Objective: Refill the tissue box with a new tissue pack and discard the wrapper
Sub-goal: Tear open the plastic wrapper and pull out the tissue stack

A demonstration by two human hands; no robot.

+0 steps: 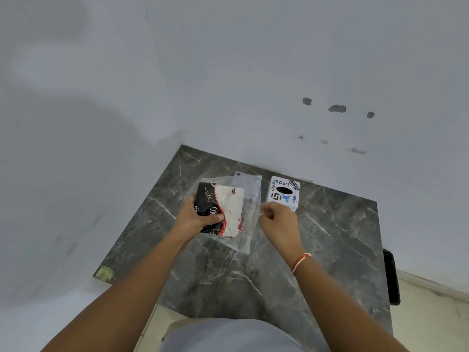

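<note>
Two bare forearms, no sleeves as far as the frame's lower edge. Thin red-and-white thread bracelet around the right wrist, just behind the right hand. Nothing worn on the left hand or its wrist. Light grey garment over the torso at 6 o'clock, edged above by a tan strip.

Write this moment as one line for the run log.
left hand: grips tissue pack | right hand: pinches clear wrapper edge | tissue box: on table, slot empty
</note>
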